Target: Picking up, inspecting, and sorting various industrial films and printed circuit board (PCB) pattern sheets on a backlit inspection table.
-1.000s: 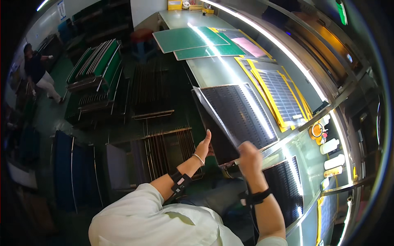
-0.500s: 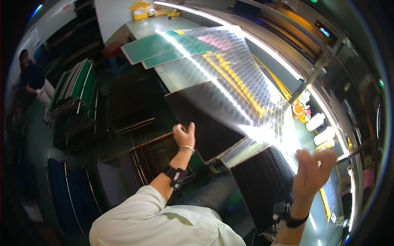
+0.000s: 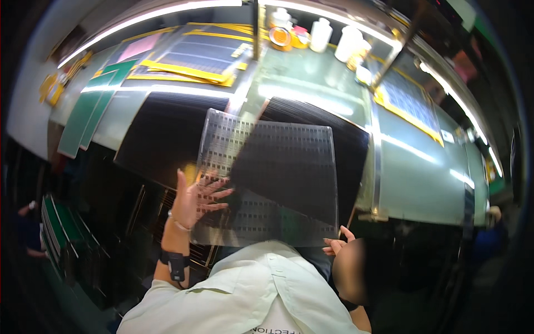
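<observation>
A large clear film sheet printed with rows of small dark marks hangs tilted in front of my chest. At its left edge is my left hand, fingers spread and showing through the film, thumb outside the edge. My right hand is closed at the film's lower right corner; its forearm is partly blurred. Behind the film lies a dark, fine-lined panel, partly seen through it. Another dark panel lies to the left on the bench edge.
Green boards lie at the bench's left end. Yellow-edged screens are stacked behind, with another screen at right. White bottles and an orange tape roll stand at the back. A rack of green boards stands lower left.
The view has swung to the right. The film, earlier stretched over the bench, is now in front of my body. My left hand has come to its left edge, my right hand to its lower corner.
</observation>
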